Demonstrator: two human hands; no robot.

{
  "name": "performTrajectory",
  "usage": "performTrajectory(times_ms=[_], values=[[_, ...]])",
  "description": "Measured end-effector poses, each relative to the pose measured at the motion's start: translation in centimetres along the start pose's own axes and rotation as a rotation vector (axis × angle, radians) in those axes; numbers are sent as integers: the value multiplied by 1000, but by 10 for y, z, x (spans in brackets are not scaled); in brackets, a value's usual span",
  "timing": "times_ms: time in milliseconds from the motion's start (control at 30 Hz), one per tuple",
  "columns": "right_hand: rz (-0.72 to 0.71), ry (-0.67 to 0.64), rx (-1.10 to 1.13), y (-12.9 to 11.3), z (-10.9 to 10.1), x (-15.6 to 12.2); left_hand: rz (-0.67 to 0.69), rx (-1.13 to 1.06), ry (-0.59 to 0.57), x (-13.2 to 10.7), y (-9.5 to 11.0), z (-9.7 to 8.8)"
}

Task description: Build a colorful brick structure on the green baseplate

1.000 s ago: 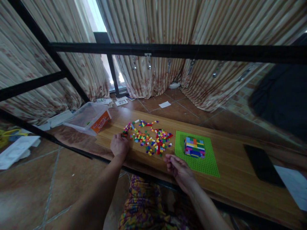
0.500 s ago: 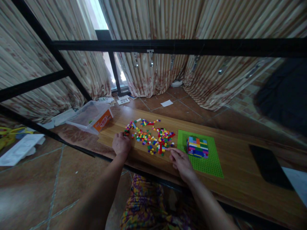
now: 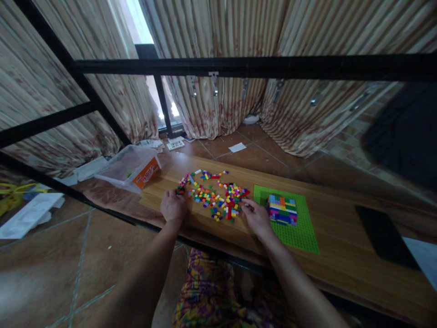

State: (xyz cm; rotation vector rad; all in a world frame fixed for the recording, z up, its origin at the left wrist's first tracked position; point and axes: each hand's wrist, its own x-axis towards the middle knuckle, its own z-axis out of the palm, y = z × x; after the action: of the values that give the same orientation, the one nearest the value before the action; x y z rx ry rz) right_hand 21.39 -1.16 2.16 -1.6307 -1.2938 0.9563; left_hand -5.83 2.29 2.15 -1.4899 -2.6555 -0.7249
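Observation:
Small toy building bricks [image 3: 208,197] in many colours lie in a loose spread on the wooden tabletop. At the left end of this spread rests my left hand [image 3: 173,208], its fingers curled beside a few dark and red bricks; whether it holds one is hidden. My right hand [image 3: 256,216] is closed in a pinch at the right edge of the spread, with a tiny piece at its fingertips too small to make out. Just right of it, a block-shaped build of stacked bricks [image 3: 282,210] stands on a green studded baseplate [image 3: 303,239].
A clear plastic tub with an orange label [image 3: 146,173] stands at the table's left end. A black flat slab [image 3: 385,237] and a white sheet [image 3: 421,255] lie at the right. Black metal bars [image 3: 239,67] cross in front of striped curtains [image 3: 218,27].
My right hand has moved slightly up and in toward the bricks, its fingers now more curled. My left hand has stayed at the left end of the bricks.

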Motion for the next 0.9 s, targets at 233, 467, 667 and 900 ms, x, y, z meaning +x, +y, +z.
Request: performTrajectory(times_ms=[233, 467, 667, 900], values=[[202, 10, 591, -3, -3, -26, 9, 5, 0, 0, 0, -1], [235, -153, 902, -16, -14, -54, 3, 2, -8, 1, 1, -2], [253, -147, 902, -24, -18, -62, -3, 1, -2, 1, 3, -4], [208, 1, 734, -12, -25, -66, -7, 1, -15, 1, 5, -6]])
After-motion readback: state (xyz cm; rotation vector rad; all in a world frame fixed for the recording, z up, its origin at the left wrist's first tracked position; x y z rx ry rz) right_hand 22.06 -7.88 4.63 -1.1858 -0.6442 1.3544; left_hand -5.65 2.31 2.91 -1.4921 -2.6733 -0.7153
